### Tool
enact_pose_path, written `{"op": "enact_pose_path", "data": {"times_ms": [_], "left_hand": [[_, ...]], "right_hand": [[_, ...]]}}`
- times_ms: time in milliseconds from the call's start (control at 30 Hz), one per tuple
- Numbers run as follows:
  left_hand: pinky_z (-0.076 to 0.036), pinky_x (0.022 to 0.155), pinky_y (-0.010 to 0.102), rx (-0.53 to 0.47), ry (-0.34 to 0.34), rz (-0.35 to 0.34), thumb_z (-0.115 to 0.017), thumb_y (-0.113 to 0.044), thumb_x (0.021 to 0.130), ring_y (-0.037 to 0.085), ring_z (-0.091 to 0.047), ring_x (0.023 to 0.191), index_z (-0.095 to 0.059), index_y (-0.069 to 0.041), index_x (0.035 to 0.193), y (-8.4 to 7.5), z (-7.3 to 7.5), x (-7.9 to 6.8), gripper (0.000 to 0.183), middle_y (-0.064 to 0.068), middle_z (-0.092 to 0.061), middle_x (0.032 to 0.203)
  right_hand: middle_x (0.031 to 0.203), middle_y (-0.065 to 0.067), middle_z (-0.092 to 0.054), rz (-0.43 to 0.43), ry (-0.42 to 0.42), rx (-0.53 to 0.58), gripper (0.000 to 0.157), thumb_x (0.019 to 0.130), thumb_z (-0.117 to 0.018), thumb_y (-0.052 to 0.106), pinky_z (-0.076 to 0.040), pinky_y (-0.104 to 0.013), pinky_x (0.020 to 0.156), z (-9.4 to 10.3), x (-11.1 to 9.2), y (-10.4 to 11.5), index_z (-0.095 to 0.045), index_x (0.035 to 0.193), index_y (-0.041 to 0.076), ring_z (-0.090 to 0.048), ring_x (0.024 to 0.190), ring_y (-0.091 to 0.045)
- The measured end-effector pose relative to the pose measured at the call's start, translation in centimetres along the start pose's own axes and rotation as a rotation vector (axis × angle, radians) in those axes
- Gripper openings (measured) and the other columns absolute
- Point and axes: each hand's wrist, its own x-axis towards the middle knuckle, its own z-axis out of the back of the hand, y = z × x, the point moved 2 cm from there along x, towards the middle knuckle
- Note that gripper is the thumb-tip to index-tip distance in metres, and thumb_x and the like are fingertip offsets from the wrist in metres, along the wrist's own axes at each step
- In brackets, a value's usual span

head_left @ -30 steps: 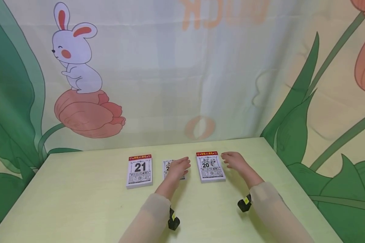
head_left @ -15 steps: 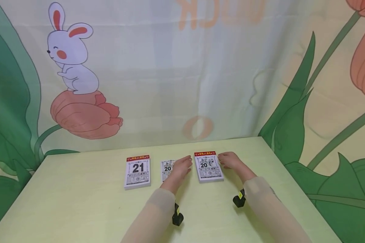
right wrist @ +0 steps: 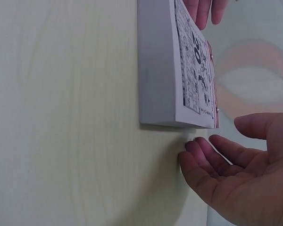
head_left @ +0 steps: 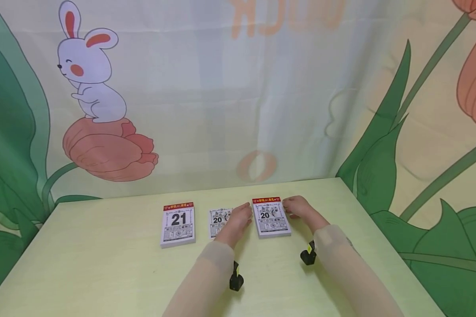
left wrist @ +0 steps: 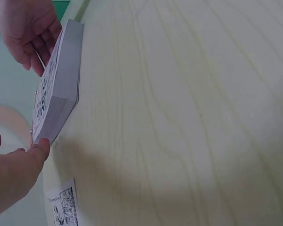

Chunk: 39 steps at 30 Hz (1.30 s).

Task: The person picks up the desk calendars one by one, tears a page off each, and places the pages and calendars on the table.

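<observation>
A thick tear-off calendar [head_left: 271, 222] with a red header and the number 20 lies flat on the table between both hands. At its left edge is the left hand [head_left: 238, 222], its fingertips right at the side of the pad in the left wrist view. The right hand [head_left: 300, 208] is by the upper right edge; in the right wrist view its fingers are loosely bent, palm facing the block of pages [right wrist: 158, 66]. Partly covered by the left hand, a loose calendar sheet [head_left: 216, 224] marked 20 lies flat. Neither hand grips anything.
Another tear-off calendar [head_left: 178, 226], showing 21, lies farther left on the pale wooden table [head_left: 103, 259]. Behind the table's back edge hangs a printed curtain [head_left: 182, 110] with a rabbit and tulips. Small black wrist cameras [head_left: 236, 279] hang beneath the sleeves.
The left hand has shifted right to the edge of the right calendar, uncovering more of the loose sheet. The right hand has moved slightly closer to that calendar. The head view has shifted slightly.
</observation>
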Motion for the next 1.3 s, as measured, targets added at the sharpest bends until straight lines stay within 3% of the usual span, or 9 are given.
{"op": "enact_pose_path", "data": {"times_ms": [333, 533, 700, 967, 1300], "left_hand": [[-0.024, 0.125, 0.045, -0.033, 0.006, 0.056, -0.038, -0.010, 0.104, 0.036, -0.023, 0.151, -0.022, 0.003, 0.154, 0.6, -0.5, 0.9, 0.054, 0.021, -0.024, 0.162], [-0.023, 0.125, 0.047, -0.050, 0.002, 0.043, -0.039, -0.007, 0.102, 0.038, -0.020, 0.151, -0.020, 0.005, 0.153, 0.8, -0.3, 1.4, 0.056, 0.022, -0.018, 0.163], [-0.023, 0.124, 0.048, -0.045, -0.005, 0.034, -0.038, -0.003, 0.100, 0.039, -0.020, 0.151, -0.021, 0.008, 0.152, 0.7, -0.1, 1.6, 0.056, 0.022, -0.015, 0.163], [-0.024, 0.124, 0.046, -0.046, 0.003, 0.058, -0.036, 0.001, 0.099, 0.037, -0.020, 0.151, -0.022, 0.006, 0.153, 0.7, -0.1, 2.1, 0.056, 0.020, -0.017, 0.164], [-0.023, 0.125, 0.045, -0.054, 0.027, 0.078, -0.036, -0.001, 0.101, 0.035, -0.019, 0.152, -0.018, 0.003, 0.155, 0.9, -0.4, 2.4, 0.056, 0.021, -0.018, 0.163]], "right_hand": [[0.133, -0.025, -0.057, -0.055, 0.002, 0.025, 0.043, 0.101, -0.045, 0.018, -0.055, -0.039, 0.097, 0.3, 0.5, -0.1, -0.051, 0.134, -0.009, -0.057, 0.116, -0.032], [0.127, -0.020, -0.062, -0.066, 0.003, 0.021, 0.041, 0.101, -0.047, 0.020, -0.055, -0.034, 0.089, 0.2, 1.3, -0.2, -0.055, 0.131, -0.006, -0.059, 0.108, -0.025], [0.107, -0.014, -0.069, -0.073, 0.005, 0.020, 0.038, 0.097, -0.048, 0.019, -0.055, -0.028, 0.078, 0.2, 1.7, -0.2, -0.061, 0.124, -0.005, -0.062, 0.092, -0.018], [0.084, -0.002, -0.062, -0.065, -0.022, 0.031, 0.027, 0.093, -0.048, 0.013, -0.051, -0.023, 0.066, -0.1, 1.6, 0.2, -0.064, 0.107, -0.004, -0.057, 0.078, -0.013], [0.080, -0.003, -0.061, -0.084, -0.030, -0.008, 0.022, 0.089, -0.049, 0.007, -0.051, -0.023, 0.063, -0.3, 2.2, 0.4, -0.067, 0.096, -0.003, -0.056, 0.073, -0.013]]}}
